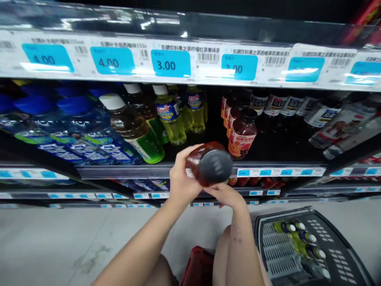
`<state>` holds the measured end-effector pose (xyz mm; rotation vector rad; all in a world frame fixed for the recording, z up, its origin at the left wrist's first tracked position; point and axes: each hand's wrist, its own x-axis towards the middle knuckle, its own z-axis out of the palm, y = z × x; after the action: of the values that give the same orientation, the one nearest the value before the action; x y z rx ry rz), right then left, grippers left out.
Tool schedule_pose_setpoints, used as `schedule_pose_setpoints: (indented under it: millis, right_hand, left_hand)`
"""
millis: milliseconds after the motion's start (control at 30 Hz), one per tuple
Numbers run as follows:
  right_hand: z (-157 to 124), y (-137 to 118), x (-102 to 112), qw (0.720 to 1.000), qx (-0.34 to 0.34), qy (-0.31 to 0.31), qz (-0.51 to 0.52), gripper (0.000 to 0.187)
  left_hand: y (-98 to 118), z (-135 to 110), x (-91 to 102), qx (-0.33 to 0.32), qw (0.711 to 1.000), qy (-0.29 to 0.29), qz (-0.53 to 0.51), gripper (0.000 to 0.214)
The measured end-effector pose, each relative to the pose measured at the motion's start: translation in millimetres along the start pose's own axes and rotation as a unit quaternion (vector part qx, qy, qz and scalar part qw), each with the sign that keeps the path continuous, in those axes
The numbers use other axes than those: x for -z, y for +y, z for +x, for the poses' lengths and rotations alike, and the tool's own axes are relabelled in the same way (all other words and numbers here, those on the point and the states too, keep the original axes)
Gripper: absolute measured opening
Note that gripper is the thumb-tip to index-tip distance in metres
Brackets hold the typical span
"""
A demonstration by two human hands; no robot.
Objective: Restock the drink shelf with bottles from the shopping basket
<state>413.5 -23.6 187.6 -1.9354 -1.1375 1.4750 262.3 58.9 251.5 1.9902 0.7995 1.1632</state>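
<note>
Supermarket shelves [190,170] fill the view, with blue-capped water bottles [74,131] at left. Before the middle shelf edge, the left hand [181,180] wraps around a dark-capped red bottle [210,165], the right hand [228,195] cupped beneath it. A basket [339,258] holding yellow bottles [300,236] sits on the floor at right.

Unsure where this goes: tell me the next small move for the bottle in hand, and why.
Probably ease the red bottle, held by left hand and right hand, forward onto the shelf beside the matching bottles: bare space shows there.
</note>
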Motion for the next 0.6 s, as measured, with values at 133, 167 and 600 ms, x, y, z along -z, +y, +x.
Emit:
schedule_pose_setpoints:
  millis: [133,167,600]
  right_hand:
    - [3,4,7,0.999,-0.014,0.033,-0.018,0.052]
    - [4,5,8,0.999,-0.012,0.036,-0.019,0.052]
    - [6,4,14,0.999,0.016,0.029,-0.011,0.052]
  left_hand:
    - [5,57,-30.5,-0.024,0.999,0.010,-0.019,0.076]
    - [3,65,-36.6,-0.018,0.999,-0.007,-0.040,0.076]
    - [-12,86,-44.0,0.060,0.972,-0.204,-0.101,0.080]
